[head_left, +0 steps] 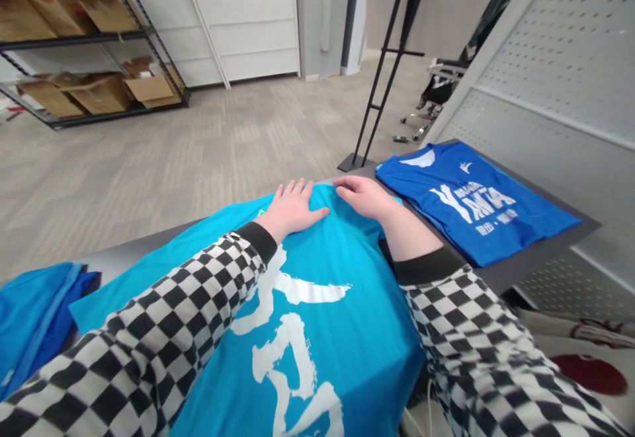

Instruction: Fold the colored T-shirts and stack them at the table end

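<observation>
A light blue T-shirt (pixel 337 331) with large white print lies spread across the dark table (pixel 526 265) in front of me. My left hand (pixel 292 207) rests flat on the shirt's far edge, fingers stretched out and open. My right hand (pixel 364 196) lies beside it on the same far edge, fingers extended and slightly curled, holding nothing that I can see. Both arms wear black-and-white checked sleeves.
A folded darker blue T-shirt (pixel 471 202) with white lettering lies on the table's right end. More blue cloth (pixel 34 318) is heaped at the left. A black stand (pixel 381 73), a shelf of cardboard boxes (pixel 84 47) and a white perforated panel (pixel 560 73) surround the table.
</observation>
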The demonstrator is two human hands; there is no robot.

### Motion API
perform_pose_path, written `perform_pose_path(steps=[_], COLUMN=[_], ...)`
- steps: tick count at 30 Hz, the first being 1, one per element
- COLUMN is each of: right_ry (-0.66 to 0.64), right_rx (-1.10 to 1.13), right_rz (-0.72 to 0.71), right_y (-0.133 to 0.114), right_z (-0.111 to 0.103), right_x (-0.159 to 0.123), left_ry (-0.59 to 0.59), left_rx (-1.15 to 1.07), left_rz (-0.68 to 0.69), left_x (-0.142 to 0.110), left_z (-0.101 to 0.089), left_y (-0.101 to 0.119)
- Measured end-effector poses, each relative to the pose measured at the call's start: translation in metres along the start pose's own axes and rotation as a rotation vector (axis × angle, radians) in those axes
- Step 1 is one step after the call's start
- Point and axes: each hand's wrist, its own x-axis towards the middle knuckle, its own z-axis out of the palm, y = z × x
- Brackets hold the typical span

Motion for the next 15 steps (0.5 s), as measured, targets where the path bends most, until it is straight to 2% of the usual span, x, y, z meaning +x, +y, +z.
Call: perform_pose_path(steps=[6, 11, 15], right_ry=[0.028, 0.034, 0.017], right_rx=[-0.226, -0.211, -0.275], right_rz=[-0.04, -0.074, -0.082], right_y=[0.003, 0.007, 0.006], right_z=[-0.008, -0.007, -0.005], right_x=[-0.001, 0.002, 0.002], left_ry=[0.098, 0.071, 0.064], left_rx=[-0.019, -0.125, -0.198], left_rz=[-0.12, -0.273, -0.309], left_x=[0.012, 0.029, 0.043], left_z=[-0.001, -0.018, -0.028], left_y=[-0.029, -0.057, -0.066])
